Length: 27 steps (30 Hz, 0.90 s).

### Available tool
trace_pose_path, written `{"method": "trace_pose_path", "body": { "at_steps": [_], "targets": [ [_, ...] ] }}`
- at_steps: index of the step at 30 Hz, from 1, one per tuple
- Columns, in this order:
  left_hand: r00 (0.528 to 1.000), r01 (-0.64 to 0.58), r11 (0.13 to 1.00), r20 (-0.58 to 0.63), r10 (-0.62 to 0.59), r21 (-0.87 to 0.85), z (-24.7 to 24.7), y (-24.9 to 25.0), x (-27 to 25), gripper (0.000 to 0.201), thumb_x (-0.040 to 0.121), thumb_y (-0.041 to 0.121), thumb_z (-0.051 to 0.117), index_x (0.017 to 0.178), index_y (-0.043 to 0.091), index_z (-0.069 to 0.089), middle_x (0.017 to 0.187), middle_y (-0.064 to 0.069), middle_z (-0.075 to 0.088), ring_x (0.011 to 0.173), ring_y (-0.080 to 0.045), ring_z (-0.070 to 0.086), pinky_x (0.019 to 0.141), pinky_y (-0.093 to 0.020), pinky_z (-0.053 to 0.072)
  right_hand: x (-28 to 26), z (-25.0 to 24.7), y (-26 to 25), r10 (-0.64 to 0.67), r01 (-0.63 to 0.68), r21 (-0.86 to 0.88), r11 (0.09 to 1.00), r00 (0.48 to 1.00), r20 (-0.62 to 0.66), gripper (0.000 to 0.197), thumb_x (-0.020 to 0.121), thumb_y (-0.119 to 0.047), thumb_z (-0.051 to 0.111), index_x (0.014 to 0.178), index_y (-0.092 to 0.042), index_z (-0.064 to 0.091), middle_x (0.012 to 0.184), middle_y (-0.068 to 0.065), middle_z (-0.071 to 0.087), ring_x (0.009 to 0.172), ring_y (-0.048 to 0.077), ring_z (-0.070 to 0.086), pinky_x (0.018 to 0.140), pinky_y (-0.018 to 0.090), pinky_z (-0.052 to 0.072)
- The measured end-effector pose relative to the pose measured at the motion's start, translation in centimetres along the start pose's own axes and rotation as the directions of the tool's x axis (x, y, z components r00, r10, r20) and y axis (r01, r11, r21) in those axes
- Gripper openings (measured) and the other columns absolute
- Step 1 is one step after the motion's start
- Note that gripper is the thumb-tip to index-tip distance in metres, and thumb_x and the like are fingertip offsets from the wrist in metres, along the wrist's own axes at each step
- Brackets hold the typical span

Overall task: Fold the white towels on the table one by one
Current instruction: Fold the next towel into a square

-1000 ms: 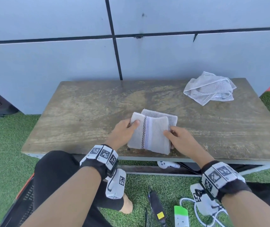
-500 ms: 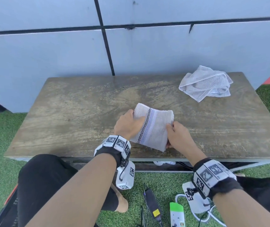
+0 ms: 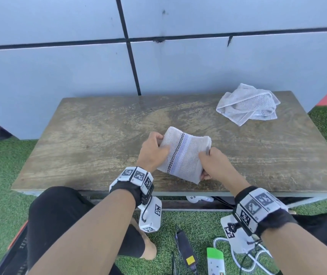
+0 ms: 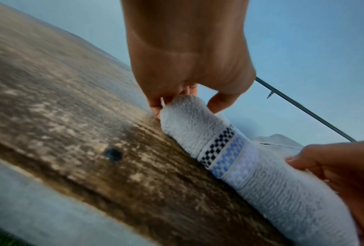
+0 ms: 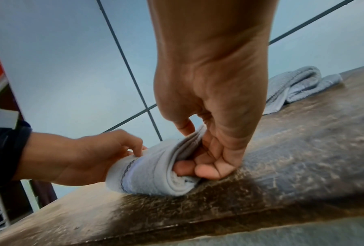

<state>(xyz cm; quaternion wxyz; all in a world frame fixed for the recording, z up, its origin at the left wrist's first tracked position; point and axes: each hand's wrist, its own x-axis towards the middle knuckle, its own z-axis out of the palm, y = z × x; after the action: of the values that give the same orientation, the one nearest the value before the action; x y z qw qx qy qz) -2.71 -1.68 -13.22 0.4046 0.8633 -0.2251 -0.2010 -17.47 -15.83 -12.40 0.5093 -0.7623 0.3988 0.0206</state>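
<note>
A folded white towel (image 3: 186, 155) with a black checkered band and a pale blue stripe lies near the front middle of the wooden table (image 3: 91, 135). My left hand (image 3: 152, 150) grips its left end, thumb on top and fingers below. My right hand (image 3: 210, 164) grips its right end with fingers curled into the folded layers. The left wrist view shows the towel (image 4: 229, 149) as a thick bundle resting on the table, pinched by my left hand (image 4: 181, 103). In the right wrist view my right hand (image 5: 202, 158) has fingers tucked in the towel's (image 5: 151, 173) open edge.
A second white towel (image 3: 248, 104) lies crumpled at the table's back right corner. A grey panelled wall (image 3: 158, 56) stands behind the table. On the green turf below are a power strip (image 3: 215, 261), a black adapter (image 3: 185, 249) and white cables. My knees are under the front edge.
The towel went from lying flat with an offset layer to a compact bundle, gripped at both ends and turned slightly. Both hands closed around its sides. The head view shifted.
</note>
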Motion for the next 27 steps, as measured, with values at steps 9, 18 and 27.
{"method": "trace_pose_path", "body": {
  "at_steps": [9,18,27],
  "targets": [
    [0.994,-0.074,0.994,-0.088,0.066,-0.085,0.3,-0.8,-1.3,0.044,0.098,0.029,0.053,0.14,0.021,0.043,0.124,0.002,0.059,0.109,-0.014,0.058,0.091,-0.038,0.052,-0.9,0.4,0.2,-0.095,0.057,-0.173,0.983,0.972,-0.217,0.032,0.095,-0.039,0.051,0.103,-0.008,0.043,0.096,0.01,0.057,0.079,0.024,0.062,0.059,0.036,0.048],
    [0.989,-0.097,0.988,0.119,0.082,0.123,0.6,-0.6,0.5,0.044,0.099,0.031,0.051,0.142,0.02,0.048,0.132,-0.006,0.06,0.115,-0.027,0.06,0.099,-0.048,0.049,-1.1,-0.7,0.6,-0.093,0.084,-0.058,0.995,0.98,-0.175,0.02,0.097,-0.017,0.052,0.114,-0.013,0.042,0.096,0.0,0.057,0.078,0.017,0.06,0.059,0.032,0.049],
    [0.997,-0.076,0.987,0.007,0.076,0.139,0.5,-1.3,0.4,0.047,0.099,0.036,0.054,0.143,0.026,0.042,0.137,-0.007,0.052,0.12,-0.026,0.055,0.099,-0.043,0.047,-1.3,-1.4,1.4,-0.065,0.066,0.003,0.998,0.993,-0.095,0.026,0.092,-0.016,0.063,0.113,-0.018,0.049,0.105,-0.003,0.066,0.089,0.013,0.064,0.062,0.027,0.047]
  ]
}}
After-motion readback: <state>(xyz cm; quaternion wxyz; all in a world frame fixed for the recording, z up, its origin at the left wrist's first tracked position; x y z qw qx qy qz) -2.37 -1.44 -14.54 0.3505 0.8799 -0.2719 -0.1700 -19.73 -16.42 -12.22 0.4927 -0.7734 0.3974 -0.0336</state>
